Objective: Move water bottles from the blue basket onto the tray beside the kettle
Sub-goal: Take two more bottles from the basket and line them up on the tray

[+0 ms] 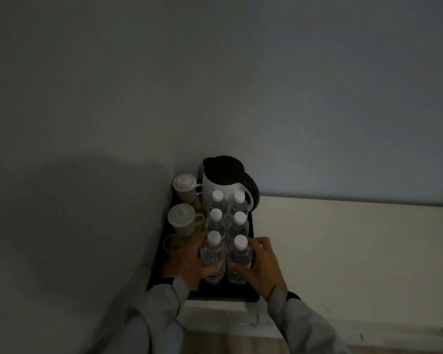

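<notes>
Several clear water bottles with white caps stand upright in two rows on a dark tray (251, 295), in front of a white kettle (221, 181) with a dark lid. My left hand (189, 264) wraps the nearest left bottle (211, 254). My right hand (262, 267) wraps the nearest right bottle (239, 256). Both of these bottles stand on the tray's near end. Behind them stand the middle bottles (216, 221) and the far bottles (237, 203) beside the kettle. The blue basket is not in view.
Two lidded white cups (183, 186) (180, 218) sit on the tray's left side, and a glass (170, 245) stands by my left hand. The tray lies in the corner of a pale counter (343, 251), against a wall on the left. The room is dim.
</notes>
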### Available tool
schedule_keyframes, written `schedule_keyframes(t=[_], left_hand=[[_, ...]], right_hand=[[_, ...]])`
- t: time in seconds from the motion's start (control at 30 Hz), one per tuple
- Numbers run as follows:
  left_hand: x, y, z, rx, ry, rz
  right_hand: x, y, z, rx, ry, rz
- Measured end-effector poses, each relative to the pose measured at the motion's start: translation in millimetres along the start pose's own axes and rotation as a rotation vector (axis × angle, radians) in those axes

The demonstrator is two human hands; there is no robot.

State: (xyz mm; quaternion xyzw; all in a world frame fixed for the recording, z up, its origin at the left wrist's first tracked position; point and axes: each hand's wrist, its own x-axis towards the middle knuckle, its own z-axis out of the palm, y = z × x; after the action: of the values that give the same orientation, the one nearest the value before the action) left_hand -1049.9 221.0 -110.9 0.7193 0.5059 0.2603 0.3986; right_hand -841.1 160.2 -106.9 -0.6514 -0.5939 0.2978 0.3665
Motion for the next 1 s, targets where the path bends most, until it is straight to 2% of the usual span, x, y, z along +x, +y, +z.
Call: schedule_keyframes(t=[0.27,0.57,0.7,1.0], left_hand=[[10.7,-20.0,10.1,0.065,0.036,0.071],[11.7,-19.8,9.5,0.104,0.070,0.127],[10.9,-6.1,1.5,0.103,0.012,0.149],[9.8,3.1,-12.1,0.003,-0.081,0.139]], right_hand=[[1.9,3.8,3.8,0.055,0.051,0.031],[5.7,14.9,2.2,0.097,0.055,-0.045],[5.8,16.1,-0.5,0.047,0.046,-0.052],[0.5,12.8,-11.6,0.111,0.049,-0.071]])
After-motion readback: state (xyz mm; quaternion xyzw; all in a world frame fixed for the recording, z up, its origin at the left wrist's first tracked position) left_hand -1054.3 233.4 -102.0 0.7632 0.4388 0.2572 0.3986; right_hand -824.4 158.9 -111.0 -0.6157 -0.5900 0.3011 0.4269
